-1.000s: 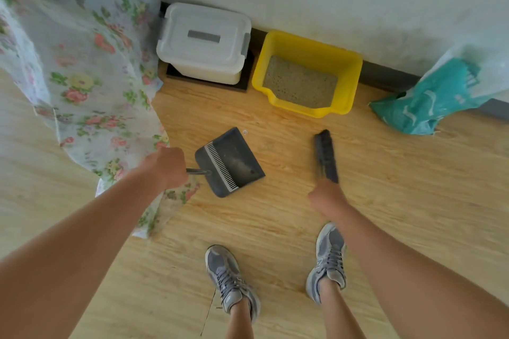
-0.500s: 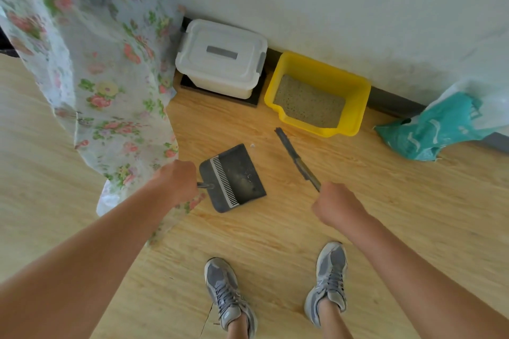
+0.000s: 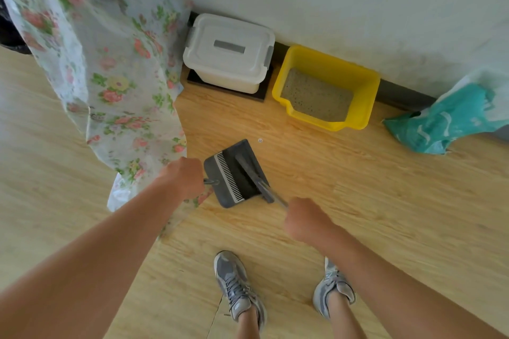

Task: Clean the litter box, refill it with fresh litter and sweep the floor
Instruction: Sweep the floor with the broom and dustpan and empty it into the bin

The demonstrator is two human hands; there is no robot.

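the hands (image 3: 181, 179) hide both handles; the teal bag (image 3: 440, 124) runs off frame.

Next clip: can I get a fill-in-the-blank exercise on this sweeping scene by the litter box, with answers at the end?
1. The litter box against the wall is coloured ____.
2. The right hand holds a brush whose head lies over the ____.
3. In the head view, the teal bag lies on the floor to the ____ of the litter box.

Missing words: yellow; dustpan; right.
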